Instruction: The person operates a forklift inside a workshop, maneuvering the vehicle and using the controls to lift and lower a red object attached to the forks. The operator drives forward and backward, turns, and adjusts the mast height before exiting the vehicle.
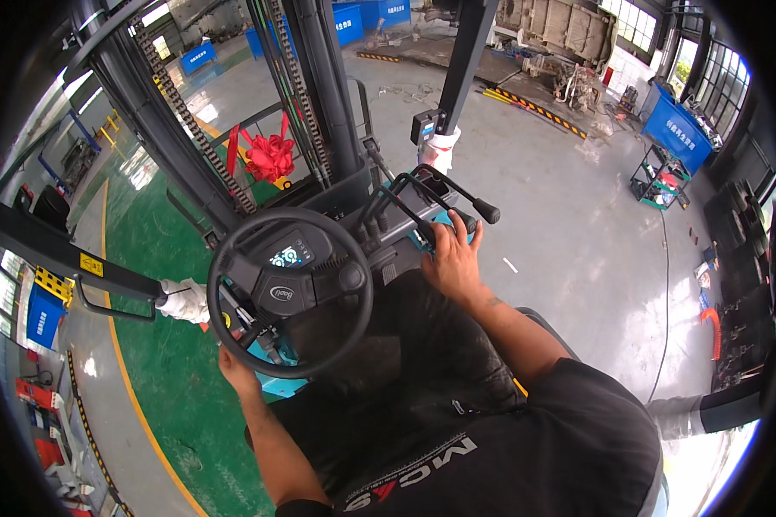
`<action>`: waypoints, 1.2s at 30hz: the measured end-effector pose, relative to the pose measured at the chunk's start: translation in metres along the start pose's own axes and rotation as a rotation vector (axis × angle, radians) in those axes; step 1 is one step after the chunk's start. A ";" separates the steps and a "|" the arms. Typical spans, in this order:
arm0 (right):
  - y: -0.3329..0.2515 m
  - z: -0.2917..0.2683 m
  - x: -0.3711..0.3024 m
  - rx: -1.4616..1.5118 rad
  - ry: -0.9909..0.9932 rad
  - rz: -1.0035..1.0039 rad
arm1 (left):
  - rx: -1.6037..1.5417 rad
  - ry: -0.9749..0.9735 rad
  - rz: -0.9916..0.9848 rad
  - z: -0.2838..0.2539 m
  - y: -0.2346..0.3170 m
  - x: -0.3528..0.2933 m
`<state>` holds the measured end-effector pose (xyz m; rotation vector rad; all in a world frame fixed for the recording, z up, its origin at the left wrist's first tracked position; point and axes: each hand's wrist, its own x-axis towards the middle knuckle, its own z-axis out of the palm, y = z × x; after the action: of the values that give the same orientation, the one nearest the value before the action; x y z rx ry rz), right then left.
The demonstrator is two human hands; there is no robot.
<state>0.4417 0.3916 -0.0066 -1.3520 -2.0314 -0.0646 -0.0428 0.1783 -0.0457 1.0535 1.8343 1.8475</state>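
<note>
I sit in a forklift behind a black steering wheel (290,293) with a knob (352,277) on its right side. My right hand (453,265) is closed over the black knobs of the control levers (463,221) right of the wheel. Another lever knob (486,210) stands just beyond its fingers. My left hand (236,369) is low at the wheel's left, beside the steering column. Its fingertips are partly hidden by the rim, so their grip does not show. Behind the wheel, a small display (290,252) is lit.
Ahead rises the black mast (323,95) with chains and a red ribbon bow (270,157). Wrapped posts (185,300) frame the cab. A tool cart (660,177) and blue bins (679,129) stand on the right. A yellow line (122,345) edges the green floor (177,379).
</note>
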 end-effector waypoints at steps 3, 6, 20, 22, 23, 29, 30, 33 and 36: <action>0.000 -0.001 -0.002 -0.001 0.018 0.011 | -0.025 0.057 0.201 0.023 -0.018 0.001; -0.001 -0.001 -0.001 -0.015 0.027 0.032 | 0.002 -0.018 0.324 0.024 -0.035 0.033; -0.005 -0.001 0.001 0.017 -0.004 0.014 | 0.082 0.187 0.213 0.062 0.151 0.009; -0.005 0.000 0.000 0.016 0.009 0.012 | 0.248 0.018 0.411 0.089 0.178 -0.017; -0.006 0.000 -0.001 0.017 0.007 0.013 | 0.308 -0.113 0.459 0.106 0.198 -0.031; 0.000 0.003 -0.005 0.006 -0.006 0.012 | 0.601 -0.598 0.642 0.189 0.206 -0.078; 0.001 0.002 -0.005 0.005 -0.014 0.005 | 0.651 -0.558 0.665 0.194 0.199 -0.079; 0.003 0.006 -0.003 -0.022 -0.090 0.020 | 0.741 -0.495 0.665 0.203 0.188 -0.086; -0.001 0.013 -0.004 -0.046 -0.043 0.006 | 0.755 -0.442 0.668 0.209 0.189 -0.089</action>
<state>0.4350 0.3927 -0.0181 -1.3983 -2.0735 -0.0804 0.2112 0.2435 0.0902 2.3407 2.0600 0.9714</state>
